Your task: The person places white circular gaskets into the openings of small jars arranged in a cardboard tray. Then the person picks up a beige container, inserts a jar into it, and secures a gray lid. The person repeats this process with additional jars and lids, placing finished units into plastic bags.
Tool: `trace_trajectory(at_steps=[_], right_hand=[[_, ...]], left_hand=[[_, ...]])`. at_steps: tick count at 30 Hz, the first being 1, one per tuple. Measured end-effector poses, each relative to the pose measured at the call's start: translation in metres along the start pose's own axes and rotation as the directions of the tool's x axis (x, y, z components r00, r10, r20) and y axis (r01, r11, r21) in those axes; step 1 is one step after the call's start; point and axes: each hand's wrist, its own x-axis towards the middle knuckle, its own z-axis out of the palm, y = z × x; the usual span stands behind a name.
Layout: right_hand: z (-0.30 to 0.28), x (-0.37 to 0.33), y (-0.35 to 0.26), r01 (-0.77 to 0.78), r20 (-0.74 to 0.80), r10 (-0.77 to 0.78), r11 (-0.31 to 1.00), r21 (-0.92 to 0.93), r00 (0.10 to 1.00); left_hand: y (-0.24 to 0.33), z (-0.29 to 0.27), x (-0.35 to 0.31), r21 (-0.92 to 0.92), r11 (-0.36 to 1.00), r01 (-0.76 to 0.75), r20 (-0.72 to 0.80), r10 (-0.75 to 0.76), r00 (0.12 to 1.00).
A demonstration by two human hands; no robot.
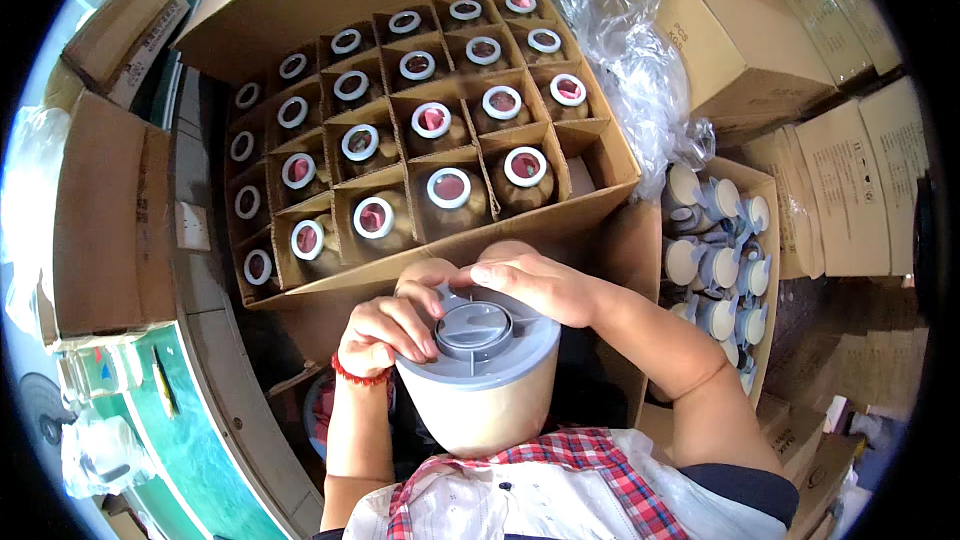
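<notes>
Close to my chest is a cream-coloured tub [480, 412] with a grey-blue lid [530, 335]. A round raised piece [474, 328] stands in the middle of the lid. My left hand [385, 333] grips the lid's left side, its fingers bent over the top near the raised piece. Across the lid's far right edge lies my right hand [535, 285], its fingers curled toward the far side. The right fingertips are partly hidden, and both hands touch the lid.
Beyond my hands stands a large carton [510, 225] with cardboard dividers, holding several jars [450, 188] with white ring tops. At right, another carton [768, 300] holds cream-and-grey containers [718, 268]. Clear plastic film [620, 30] lies between boxes. A green-topped table [205, 440] is at left.
</notes>
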Motion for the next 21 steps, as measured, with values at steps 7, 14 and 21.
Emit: trace_trajectory(at_steps=[7,14,21], right_hand=[[-0.018,0.022,0.018,-0.203,0.228,0.053,0.677,0.707,0.972],[0.005,0.064,0.032,-0.115,0.469,-0.411,0.644,0.756,0.782],[-0.015,-0.017,0.001,0.094,0.046,-0.086,0.974,-0.204,0.995]], left_hand=[[0.034,0.030,0.027,0.351,0.924,0.154,-0.087,-0.132,0.987],[0.057,0.111,0.058,0.957,0.250,0.146,-0.105,-0.171,0.980],[-0.010,-0.001,-0.003,-0.039,0.999,0.035,-0.105,-0.039,0.994]])
